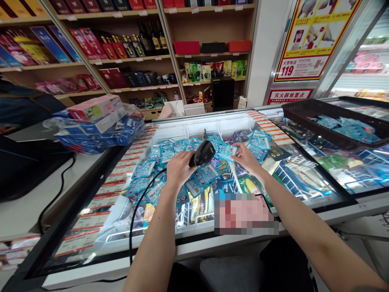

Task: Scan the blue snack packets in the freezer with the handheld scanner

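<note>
A black handheld scanner (204,153) is gripped in my left hand (180,167), its head tilted toward the right and its cable trailing down past my forearm. My right hand (245,157) pinches the right end of a light blue packet (225,151), whose barcode label shows near my fingers. The scanner head is close to the packet's left side. Many similar blue packets (202,180) lie spread on the glass top of the freezer beneath both hands, with a smaller group (259,140) just beyond my right hand.
A dark basket (334,106) with blue packets sits at the right on the freezer. Plastic-wrapped boxes (97,121) stand at the left. A pixelated object (244,215) lies at the front edge. Stocked shelves (179,59) rise behind.
</note>
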Motion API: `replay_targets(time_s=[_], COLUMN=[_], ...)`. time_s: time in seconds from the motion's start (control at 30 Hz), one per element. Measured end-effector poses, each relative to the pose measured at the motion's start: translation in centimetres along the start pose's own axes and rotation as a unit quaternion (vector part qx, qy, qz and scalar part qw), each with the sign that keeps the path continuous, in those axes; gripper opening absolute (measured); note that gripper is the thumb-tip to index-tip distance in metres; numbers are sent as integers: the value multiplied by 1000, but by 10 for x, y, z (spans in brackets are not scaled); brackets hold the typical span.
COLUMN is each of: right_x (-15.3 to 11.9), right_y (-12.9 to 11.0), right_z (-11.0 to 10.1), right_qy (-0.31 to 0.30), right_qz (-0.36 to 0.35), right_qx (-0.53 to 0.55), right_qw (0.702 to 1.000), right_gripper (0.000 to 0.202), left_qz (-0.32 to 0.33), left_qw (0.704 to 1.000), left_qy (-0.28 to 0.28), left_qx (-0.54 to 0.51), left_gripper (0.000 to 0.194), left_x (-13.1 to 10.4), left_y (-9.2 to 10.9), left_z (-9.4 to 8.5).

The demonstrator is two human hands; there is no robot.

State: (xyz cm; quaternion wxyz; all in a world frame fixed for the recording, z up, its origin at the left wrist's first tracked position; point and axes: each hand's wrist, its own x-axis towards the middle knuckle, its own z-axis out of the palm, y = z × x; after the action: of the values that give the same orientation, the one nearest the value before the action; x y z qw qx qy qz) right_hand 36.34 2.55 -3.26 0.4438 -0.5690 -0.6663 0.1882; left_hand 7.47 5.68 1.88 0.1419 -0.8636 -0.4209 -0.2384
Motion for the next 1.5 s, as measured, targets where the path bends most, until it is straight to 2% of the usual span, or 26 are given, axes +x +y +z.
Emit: replay_targets(time_s=[0.13,0.47,0.9,1.37,1.5], right_x=[4,4,6,4,4], right_y=[9,14,21,18,17], right_z=[2,7,7,8,7], right_qy=[48,52,60,63,104], right_qz=[10,4,-5,-14,-2], right_qx=[-10,9,-6,-15,-61], right_qw=[999,999,998,998,993], right_gripper=[49,43,43,43,48], left_qz=[24,52,68,64,46], left_qw=[999,995,995,995,996], left_qy=[-6,-36,-35,-34,-35], left_qx=[-30,-77,-67,-73,-65], left_gripper=[29,33,33,32,33], left_x=[1,3,3,3,3], left_y=[9,24,25,26,21], left_z=[0,4,9,9,8])
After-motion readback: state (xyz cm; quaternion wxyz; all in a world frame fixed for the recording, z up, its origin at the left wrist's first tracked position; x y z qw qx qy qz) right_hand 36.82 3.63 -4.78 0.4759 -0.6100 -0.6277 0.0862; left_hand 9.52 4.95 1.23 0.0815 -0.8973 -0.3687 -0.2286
